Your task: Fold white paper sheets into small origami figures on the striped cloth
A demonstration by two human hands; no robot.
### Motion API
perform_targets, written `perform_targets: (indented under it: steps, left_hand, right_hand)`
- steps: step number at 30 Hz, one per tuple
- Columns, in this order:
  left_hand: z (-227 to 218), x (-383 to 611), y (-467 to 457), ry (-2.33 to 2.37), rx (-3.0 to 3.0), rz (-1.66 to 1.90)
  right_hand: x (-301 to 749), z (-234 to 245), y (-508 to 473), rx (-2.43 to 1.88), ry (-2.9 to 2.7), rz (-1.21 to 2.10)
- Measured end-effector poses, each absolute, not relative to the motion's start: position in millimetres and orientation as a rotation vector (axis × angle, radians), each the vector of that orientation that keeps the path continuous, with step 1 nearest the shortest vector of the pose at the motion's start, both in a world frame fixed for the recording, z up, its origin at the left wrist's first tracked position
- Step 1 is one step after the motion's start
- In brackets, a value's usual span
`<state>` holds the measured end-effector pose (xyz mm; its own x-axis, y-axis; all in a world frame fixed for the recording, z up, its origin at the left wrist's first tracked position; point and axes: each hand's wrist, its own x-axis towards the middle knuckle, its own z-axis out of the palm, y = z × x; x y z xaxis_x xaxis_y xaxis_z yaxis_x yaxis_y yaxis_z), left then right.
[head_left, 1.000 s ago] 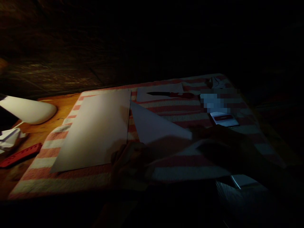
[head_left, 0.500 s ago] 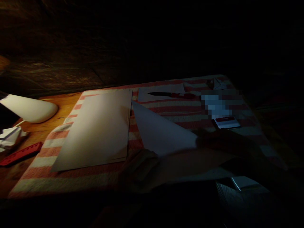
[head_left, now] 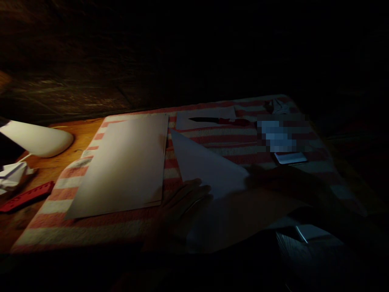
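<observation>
A white sheet of paper (head_left: 209, 166) with a slanting folded edge lies at the middle front of the striped towel. My left hand (head_left: 185, 202) rests on its lower left part, fingers stretched out and nearly flat. In deep shadow, my right hand (head_left: 273, 178) touches the right end of the slanting edge; its fingers are too dark to read. The sheet's lower part, between the hands, is dim. To the left lies a small stack of white paper (head_left: 124, 166), close to my left hand.
A red-handled knife (head_left: 234, 121) lies partly on another paper (head_left: 206, 113) at the back. A phone (head_left: 290, 158), partly blurred out, lies on the striped towel (head_left: 60, 207). At left are a white lamp (head_left: 45, 140), crumpled paper (head_left: 12, 176) and a red perforated strip (head_left: 28, 196).
My left hand's fingers, curled before, have stretched out onto the sheet and moved slightly up. The sheet's lower part has shifted a little. My right hand has moved slightly left.
</observation>
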<state>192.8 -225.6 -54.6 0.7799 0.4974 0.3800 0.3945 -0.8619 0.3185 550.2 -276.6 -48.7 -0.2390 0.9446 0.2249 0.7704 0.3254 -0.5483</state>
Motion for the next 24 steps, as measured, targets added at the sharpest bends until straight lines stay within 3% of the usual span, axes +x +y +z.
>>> perform_targets:
  steps: [16, 24]
  left_hand:
    - [-59.6, 186.5, -231.7, 0.743, 2.6, 0.764]
    - [-52.5, 193.9, -238.7, 1.015, 2.459, 0.829]
  right_hand:
    - [563.9, -71.7, -263.0, -1.585, -2.052, 0.555]
    - [556.7, -46.9, -274.4, -1.531, -2.048, 0.591]
